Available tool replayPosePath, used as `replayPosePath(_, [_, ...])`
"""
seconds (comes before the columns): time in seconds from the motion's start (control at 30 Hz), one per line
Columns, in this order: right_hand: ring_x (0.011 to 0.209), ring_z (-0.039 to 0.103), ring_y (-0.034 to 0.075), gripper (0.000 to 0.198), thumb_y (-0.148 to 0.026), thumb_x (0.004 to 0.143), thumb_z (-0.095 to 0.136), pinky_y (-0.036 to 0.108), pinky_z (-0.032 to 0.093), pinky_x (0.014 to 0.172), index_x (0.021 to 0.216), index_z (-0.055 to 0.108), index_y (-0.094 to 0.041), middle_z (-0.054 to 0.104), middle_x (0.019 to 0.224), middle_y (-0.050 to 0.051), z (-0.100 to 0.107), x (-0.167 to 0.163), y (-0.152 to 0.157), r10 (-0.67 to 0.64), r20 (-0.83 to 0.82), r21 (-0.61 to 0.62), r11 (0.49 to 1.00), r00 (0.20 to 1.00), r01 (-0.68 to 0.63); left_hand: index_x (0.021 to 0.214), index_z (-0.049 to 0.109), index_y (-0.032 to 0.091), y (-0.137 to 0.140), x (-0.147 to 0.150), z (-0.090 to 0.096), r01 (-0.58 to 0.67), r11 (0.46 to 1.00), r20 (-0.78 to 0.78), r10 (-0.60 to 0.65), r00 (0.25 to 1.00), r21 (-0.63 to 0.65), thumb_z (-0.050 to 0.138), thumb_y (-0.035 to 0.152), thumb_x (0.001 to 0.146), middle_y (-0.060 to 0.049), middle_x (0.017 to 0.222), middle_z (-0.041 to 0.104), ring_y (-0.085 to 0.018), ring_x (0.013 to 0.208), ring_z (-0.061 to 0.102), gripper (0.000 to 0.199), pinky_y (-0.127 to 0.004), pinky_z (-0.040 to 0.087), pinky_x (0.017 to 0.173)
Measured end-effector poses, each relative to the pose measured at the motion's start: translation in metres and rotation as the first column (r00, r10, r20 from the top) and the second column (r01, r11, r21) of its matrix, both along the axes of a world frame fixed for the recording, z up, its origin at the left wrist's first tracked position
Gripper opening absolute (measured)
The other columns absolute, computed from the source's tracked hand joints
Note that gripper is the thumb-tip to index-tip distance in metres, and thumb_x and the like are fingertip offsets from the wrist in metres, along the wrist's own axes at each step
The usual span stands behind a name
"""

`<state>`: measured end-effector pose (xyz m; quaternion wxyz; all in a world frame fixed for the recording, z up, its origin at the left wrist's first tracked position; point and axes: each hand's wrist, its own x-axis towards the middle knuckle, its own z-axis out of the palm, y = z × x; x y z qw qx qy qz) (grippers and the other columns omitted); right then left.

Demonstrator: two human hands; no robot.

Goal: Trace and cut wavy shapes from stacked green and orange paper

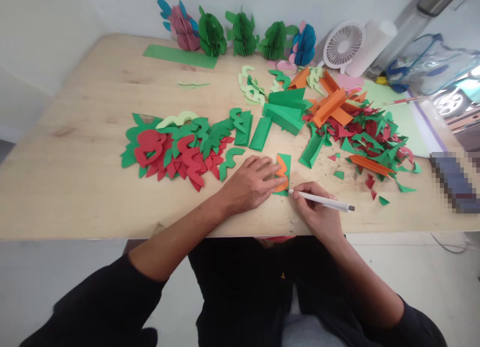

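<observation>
My left hand (253, 183) lies flat on the wooden table, its outstretched fingertips pressing the left edge of an orange wavy paper shape (282, 176). That shape lies on a small green paper rectangle (286, 162), which shows around it. Pinched in my right hand (318, 209) is a white pen (324, 200), its tip at the lower right edge of the orange shape. Left of my left hand spread green wavy cutouts (217, 137) and red cutouts (191, 159). Folded green strips (260, 133) lie just beyond my fingers.
Paper scraps (375, 137) heap at the right, with folded orange strips (330, 107) beside them. Along the wall stand several honeycomb paper figures (243, 34), a white fan (344, 44) and a bottle (412, 27). A green sheet (180, 56) lies at the back left.
</observation>
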<state>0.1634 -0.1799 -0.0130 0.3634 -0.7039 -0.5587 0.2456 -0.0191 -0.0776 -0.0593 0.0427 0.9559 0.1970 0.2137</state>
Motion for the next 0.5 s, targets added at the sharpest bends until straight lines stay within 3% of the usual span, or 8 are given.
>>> replayPosePath(0.3, [0.053, 0.055, 0.011, 0.016, -0.035, 0.083, 0.060, 0.024, 0.043, 0.054, 0.078, 0.064, -0.020, 0.067, 0.065, -0.001, -0.0045, 0.0042, -0.0003, -0.041, -0.016, 0.023, 0.999, 0.999, 0.041, 0.120, 0.065, 0.026, 0.0001, 0.0003, -0.0003, -0.001, 1.000, 0.007, 0.001, 1.000, 0.000, 0.053, 0.019, 0.092, -0.006, 0.132, 0.061, -0.029, 0.122, 0.049, 0.031, -0.047, 0.038, 0.102])
replayPosePath(0.5, [0.068, 0.067, 0.016, 0.015, -0.032, 0.090, 0.056, 0.026, 0.050, 0.061, 0.091, 0.066, -0.021, 0.073, 0.077, 0.002, -0.0065, 0.0064, -0.0053, -0.017, 0.024, 0.130, 0.991, 1.000, 0.014, 0.120, 0.065, 0.025, 0.0000, 0.0011, 0.0007, -0.004, 1.000, -0.001, 0.004, 1.000, 0.009, 0.055, 0.019, 0.091, -0.005, 0.130, 0.062, -0.028, 0.122, 0.049, 0.031, -0.047, 0.038, 0.102])
